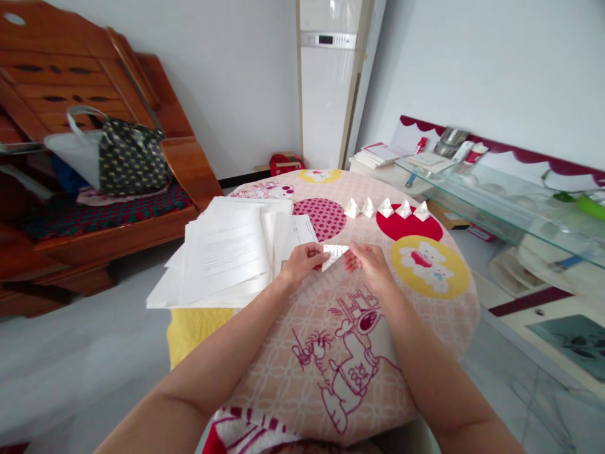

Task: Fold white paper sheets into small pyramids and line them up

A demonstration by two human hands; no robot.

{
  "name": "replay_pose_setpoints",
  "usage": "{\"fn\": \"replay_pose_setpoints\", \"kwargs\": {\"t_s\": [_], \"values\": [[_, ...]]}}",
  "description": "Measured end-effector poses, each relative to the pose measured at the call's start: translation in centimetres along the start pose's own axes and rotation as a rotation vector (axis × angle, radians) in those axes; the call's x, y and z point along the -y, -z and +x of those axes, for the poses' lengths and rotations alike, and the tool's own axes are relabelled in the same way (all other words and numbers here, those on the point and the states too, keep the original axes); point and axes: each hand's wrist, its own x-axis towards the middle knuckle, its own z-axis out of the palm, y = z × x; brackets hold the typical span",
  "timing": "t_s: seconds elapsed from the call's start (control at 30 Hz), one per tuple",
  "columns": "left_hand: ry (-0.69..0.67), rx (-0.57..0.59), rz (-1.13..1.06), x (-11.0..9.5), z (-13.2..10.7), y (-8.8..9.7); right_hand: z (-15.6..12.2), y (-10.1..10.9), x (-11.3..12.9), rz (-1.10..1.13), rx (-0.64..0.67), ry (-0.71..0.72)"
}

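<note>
Head view: my left hand (303, 262) and right hand (371, 261) both pinched a folded paper (335, 253) over the patterned tablecloth (442, 325).

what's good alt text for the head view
Left hand and right hand hold a small folded paper over a patterned tablecloth. Five folded paper pieces sit in a row farther back; papers lie piled at left.

A home, probably a living room: a carved wooden sofa (108, 82) stands at the left, a tall air conditioner (328, 88) in the far corner, a glass shelf (524, 211) at the right, and cartoon-patterned cloth (278, 372) over the near counter (454, 321).
</note>
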Motion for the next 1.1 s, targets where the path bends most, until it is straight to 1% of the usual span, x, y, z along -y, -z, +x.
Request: {"fn": "replay_pose_setpoints", "kwargs": {"t_s": [0.03, 0.1, 0.17, 0.23, 0.43, 0.57, 0.87, 1.1], "values": [[0.01, -0.005, -0.068, -0.1, -0.1, -0.1, -0.2, -0.4, 0.0, 0.04, 0.038, 0.0], [0.032, 0.012, -0.132, -0.2, -0.3, -0.2, -0.6, -1.2, 0.0, 0.067, 0.104, -0.012], [0.054, 0.043, -0.141, -0.3, -0.5, -0.4, -0.8, -1.7, -0.1, 0.067, 0.125, -0.011], [0.061, 0.051, -0.13, -0.4, -0.6, -0.5, -0.9, -2.0, -0.3, 0.059, 0.119, -0.01], [0.014, 0.027, -0.071, -0.5, -0.8, -0.4, -1.0, -2.0, -0.6, 0.085, 0.126, -0.037], [0.008, 0.039, -0.099, -0.7, -0.9, -0.3, -1.2, -2.1, -0.4, 0.119, 0.143, -0.017], [0.136, 0.092, -0.346, -0.9, -0.7, 0.0, -1.7, -1.8, 0.7, 0.23, 0.193, 0.083], [0.204, 0.097, -0.424, -0.9, -0.7, 0.1, -1.5, -1.9, 0.4, 0.208, 0.214, 0.069]]}}
